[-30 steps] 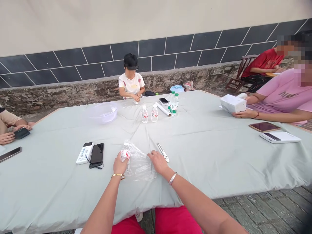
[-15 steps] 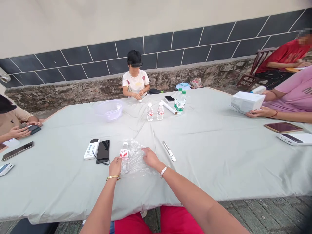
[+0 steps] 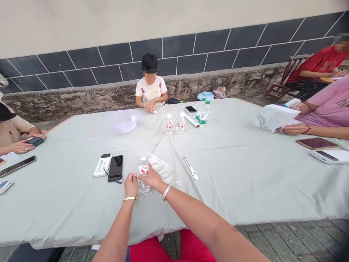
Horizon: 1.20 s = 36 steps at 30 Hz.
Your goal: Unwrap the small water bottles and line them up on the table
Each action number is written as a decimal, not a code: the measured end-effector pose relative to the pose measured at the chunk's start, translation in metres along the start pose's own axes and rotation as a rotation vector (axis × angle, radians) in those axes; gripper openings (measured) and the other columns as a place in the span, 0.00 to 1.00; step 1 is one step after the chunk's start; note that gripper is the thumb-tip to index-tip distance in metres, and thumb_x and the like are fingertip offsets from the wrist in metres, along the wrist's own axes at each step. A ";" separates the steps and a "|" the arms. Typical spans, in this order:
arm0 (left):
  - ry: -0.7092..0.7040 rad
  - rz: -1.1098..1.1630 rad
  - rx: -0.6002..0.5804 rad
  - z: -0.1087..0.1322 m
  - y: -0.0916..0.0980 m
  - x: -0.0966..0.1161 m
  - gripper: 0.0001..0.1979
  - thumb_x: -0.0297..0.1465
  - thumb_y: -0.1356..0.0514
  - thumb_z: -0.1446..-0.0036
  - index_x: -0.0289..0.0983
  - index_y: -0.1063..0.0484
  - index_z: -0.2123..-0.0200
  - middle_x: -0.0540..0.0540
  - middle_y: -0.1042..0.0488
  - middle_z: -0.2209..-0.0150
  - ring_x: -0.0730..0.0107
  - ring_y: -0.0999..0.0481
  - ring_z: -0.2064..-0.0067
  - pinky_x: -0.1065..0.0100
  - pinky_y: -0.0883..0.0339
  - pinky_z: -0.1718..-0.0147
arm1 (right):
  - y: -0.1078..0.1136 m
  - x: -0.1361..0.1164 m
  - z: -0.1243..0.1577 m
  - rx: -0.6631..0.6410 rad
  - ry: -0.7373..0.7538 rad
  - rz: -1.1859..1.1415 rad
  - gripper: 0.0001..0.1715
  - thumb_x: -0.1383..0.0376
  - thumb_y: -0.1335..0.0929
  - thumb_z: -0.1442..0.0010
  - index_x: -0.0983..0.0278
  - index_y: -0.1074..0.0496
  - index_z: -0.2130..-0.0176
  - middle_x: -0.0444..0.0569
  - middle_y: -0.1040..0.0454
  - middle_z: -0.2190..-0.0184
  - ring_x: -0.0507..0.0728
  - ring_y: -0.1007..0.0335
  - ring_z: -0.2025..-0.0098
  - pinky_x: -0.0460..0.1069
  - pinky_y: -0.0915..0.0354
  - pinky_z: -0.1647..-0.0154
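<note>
A small clear bottle point(image 3: 143, 169) with a red and white label and white cap lies or stands near the table's front edge; which, I cannot tell. Crumpled clear plastic film point(image 3: 163, 169) spreads beside and under it. My left hand point(image 3: 131, 185) is closed in a pinch at the bottle's left side; what it pinches is too small to make out. My right hand point(image 3: 150, 177) reaches across the front of the bottle, fingers wrapped against it, its fingertips meeting my left hand. A white cutter knife point(image 3: 190, 169) lies to the right.
A power bank point(image 3: 103, 165) and black phone point(image 3: 115, 168) lie left. Farther back are a purple basin point(image 3: 121, 121), two small bottles point(image 3: 169, 124), a roll point(image 3: 191, 119) and green-capped bottles point(image 3: 204, 115). Other people sit around, one holding a white box point(image 3: 275, 118).
My right hand has moved left from the film onto the bottle, meeting my left hand. The film has shifted right. At the right, a person's hands have tilted the white box.
</note>
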<state>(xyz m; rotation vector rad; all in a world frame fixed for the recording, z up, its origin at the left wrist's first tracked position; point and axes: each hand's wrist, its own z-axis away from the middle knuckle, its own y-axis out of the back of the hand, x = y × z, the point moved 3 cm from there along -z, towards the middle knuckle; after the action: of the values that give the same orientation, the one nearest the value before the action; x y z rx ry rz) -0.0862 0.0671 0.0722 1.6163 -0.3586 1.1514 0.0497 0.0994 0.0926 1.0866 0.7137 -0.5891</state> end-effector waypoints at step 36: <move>0.053 -0.078 0.134 -0.009 0.040 -0.013 0.24 0.40 0.44 0.46 0.40 0.38 0.46 0.39 0.39 0.41 0.54 0.40 0.40 0.59 0.35 0.49 | 0.083 0.049 0.018 0.233 -0.044 0.650 0.37 0.51 0.34 0.46 0.64 0.42 0.42 0.59 0.32 0.52 0.64 0.38 0.48 0.53 0.43 0.54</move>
<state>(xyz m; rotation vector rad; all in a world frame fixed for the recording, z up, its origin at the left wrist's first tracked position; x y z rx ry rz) -0.1255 0.0553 0.0844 1.6973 -0.1860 1.1775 0.1465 0.1081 0.1082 1.4298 0.2233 -0.1349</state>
